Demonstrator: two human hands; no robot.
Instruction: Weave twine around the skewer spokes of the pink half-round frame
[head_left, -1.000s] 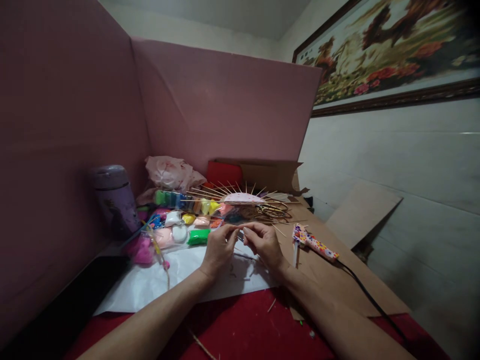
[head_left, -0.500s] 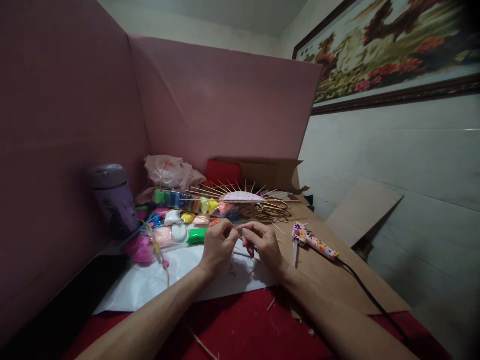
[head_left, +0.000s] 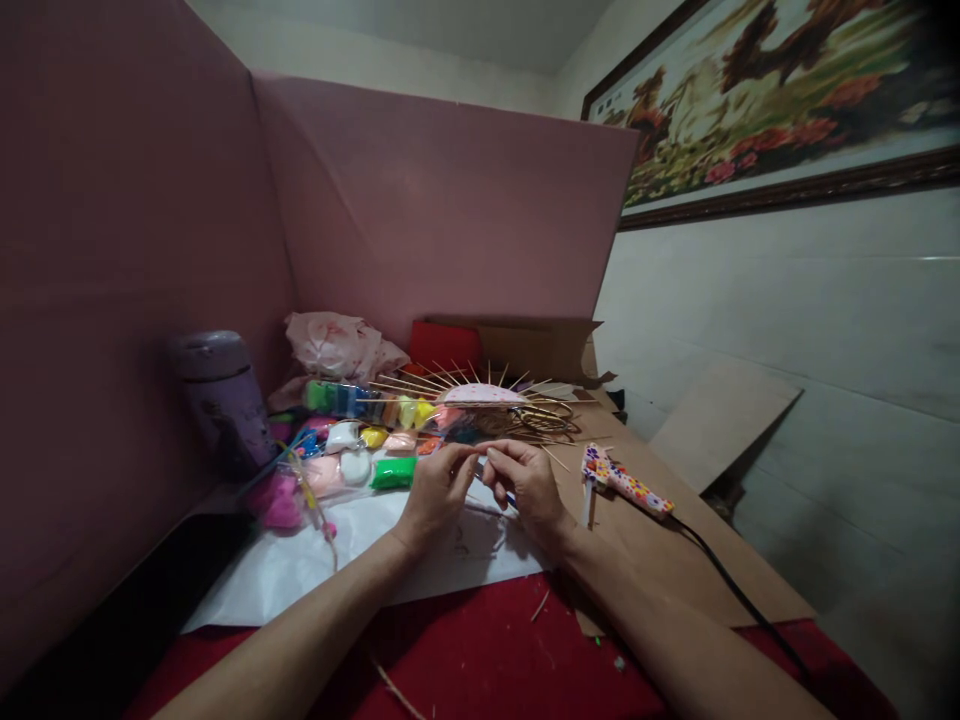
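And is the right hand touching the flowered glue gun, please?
Apart. The head view shows brown cardboard in the gap between the right hand and the flowered glue gun.
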